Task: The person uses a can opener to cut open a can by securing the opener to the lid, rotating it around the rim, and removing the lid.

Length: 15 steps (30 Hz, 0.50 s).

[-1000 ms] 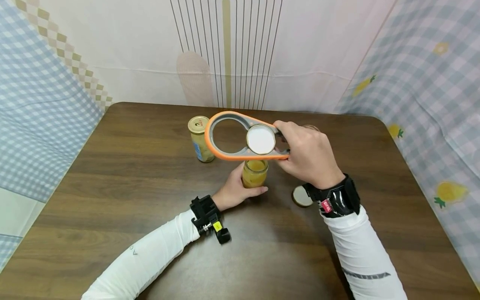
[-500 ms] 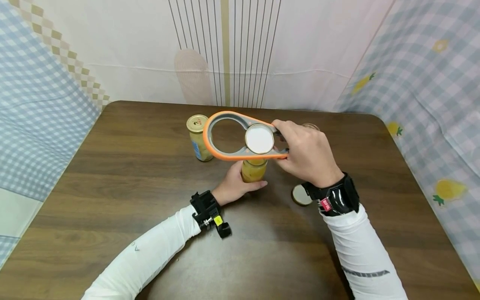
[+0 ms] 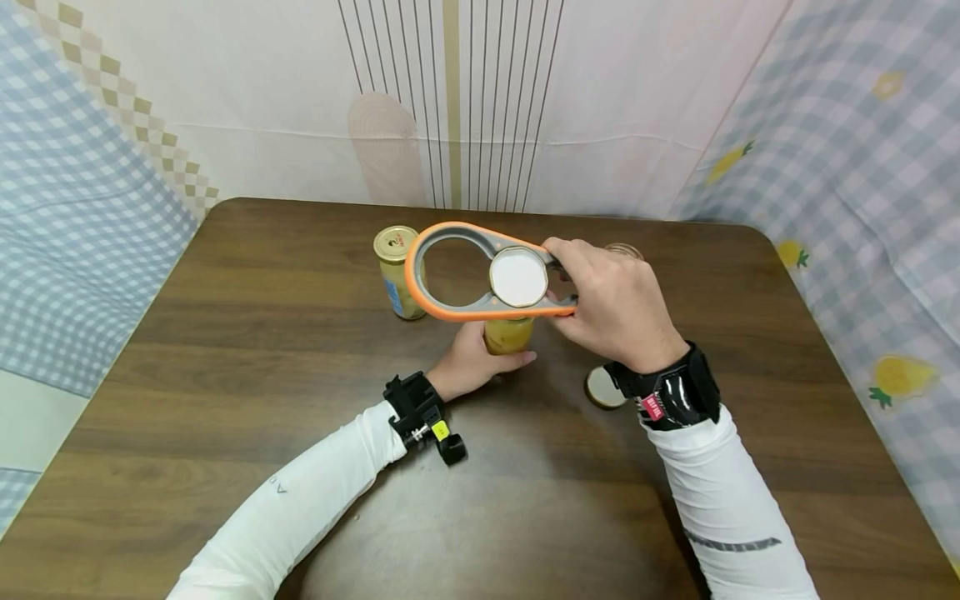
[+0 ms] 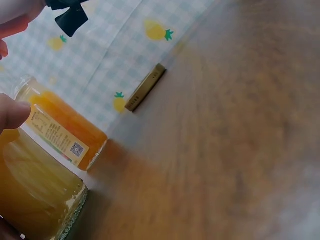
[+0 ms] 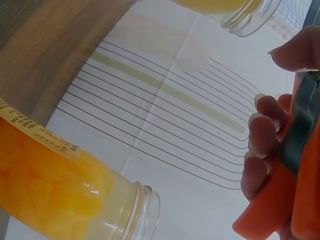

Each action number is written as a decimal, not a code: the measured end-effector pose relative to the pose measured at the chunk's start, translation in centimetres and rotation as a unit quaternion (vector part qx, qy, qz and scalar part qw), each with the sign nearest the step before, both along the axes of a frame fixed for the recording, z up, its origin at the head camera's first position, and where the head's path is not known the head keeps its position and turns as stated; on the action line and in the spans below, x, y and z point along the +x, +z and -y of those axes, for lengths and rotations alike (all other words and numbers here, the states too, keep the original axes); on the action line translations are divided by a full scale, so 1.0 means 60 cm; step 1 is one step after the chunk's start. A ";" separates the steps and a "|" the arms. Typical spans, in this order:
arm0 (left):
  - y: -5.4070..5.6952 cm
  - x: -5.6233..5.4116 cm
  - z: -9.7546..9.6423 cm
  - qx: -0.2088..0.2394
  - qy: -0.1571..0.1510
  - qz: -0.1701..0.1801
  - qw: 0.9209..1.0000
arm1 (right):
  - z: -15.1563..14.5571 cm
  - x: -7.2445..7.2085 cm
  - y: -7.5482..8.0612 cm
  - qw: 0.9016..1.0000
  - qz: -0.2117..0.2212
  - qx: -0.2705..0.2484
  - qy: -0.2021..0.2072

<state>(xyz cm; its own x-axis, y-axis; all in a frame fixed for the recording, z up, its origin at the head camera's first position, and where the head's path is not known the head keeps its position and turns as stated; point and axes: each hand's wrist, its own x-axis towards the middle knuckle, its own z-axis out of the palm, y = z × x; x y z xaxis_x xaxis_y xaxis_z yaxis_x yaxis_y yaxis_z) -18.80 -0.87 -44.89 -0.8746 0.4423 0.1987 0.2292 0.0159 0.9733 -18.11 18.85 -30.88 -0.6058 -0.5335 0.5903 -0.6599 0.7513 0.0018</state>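
Observation:
My right hand [image 3: 618, 304] grips the handles of an orange and grey jar opener [image 3: 417, 279], held above the table. A round lid [image 3: 519, 277] sits in the opener, its white inside facing up. Just below, my left hand [image 3: 471, 364] holds an uncovered glass jar [image 3: 507, 335] with pale yellow contents; its mouth is hidden behind the opener in the head view. The right wrist view shows the bare glass rim of this jar [image 5: 245, 15]. My left thumb [image 4: 14, 112] lies against the jar in the left wrist view.
A capped jar [image 3: 395, 267] with a gold lid stands behind the opener, to the left. An uncovered jar of orange fruit pieces [image 4: 67, 127] stands right of the held jar, mostly behind my right hand in the head view. Another lid [image 3: 604, 388] lies near my right wrist.
My left hand has moved the jar slightly away from me, and the jar's mouth has gone out of sight behind the opener. My right hand holds the opener and lid almost still.

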 end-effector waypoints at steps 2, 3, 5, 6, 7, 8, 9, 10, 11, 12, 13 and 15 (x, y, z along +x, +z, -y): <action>-0.001 -0.003 -0.001 0.003 0.002 -0.003 1.000 | 0.000 0.000 0.000 1.000 0.001 -0.003 0.002; -0.002 -0.004 -0.001 0.005 0.003 -0.004 1.000 | 0.000 0.000 0.000 1.000 0.003 -0.004 0.002; -0.002 -0.006 -0.001 0.007 0.004 -0.006 1.000 | 0.000 0.000 0.000 1.000 0.004 -0.003 0.003; -0.003 -0.007 -0.001 0.007 0.006 -0.008 1.000 | 0.000 0.000 0.000 1.000 0.004 -0.003 0.003; -0.003 -0.008 -0.001 0.008 0.006 -0.006 1.000 | 0.000 0.000 0.000 1.000 0.004 -0.003 0.003; -0.003 -0.009 -0.002 0.012 0.005 -0.004 1.000 | 0.001 0.000 0.000 1.000 0.005 -0.002 0.003; -0.003 -0.010 -0.001 0.015 0.004 0.000 1.000 | 0.001 -0.001 -0.001 1.000 0.005 -0.002 0.004; -0.003 -0.010 -0.002 0.017 0.004 0.003 1.000 | 0.001 -0.001 -0.001 1.000 0.004 -0.003 0.005; -0.003 -0.011 -0.002 0.020 0.004 0.004 1.000 | 0.001 -0.001 -0.001 1.000 0.004 -0.003 0.006; -0.003 -0.012 -0.003 0.023 0.004 0.004 1.000 | 0.002 -0.002 -0.002 1.000 0.003 -0.004 0.008; -0.002 -0.012 -0.003 0.028 0.003 0.003 1.000 | 0.002 -0.002 -0.002 1.000 0.003 -0.005 0.010; 0.000 -0.013 -0.005 0.038 0.002 -0.003 0.999 | 0.002 -0.002 -0.001 1.000 0.003 -0.001 0.010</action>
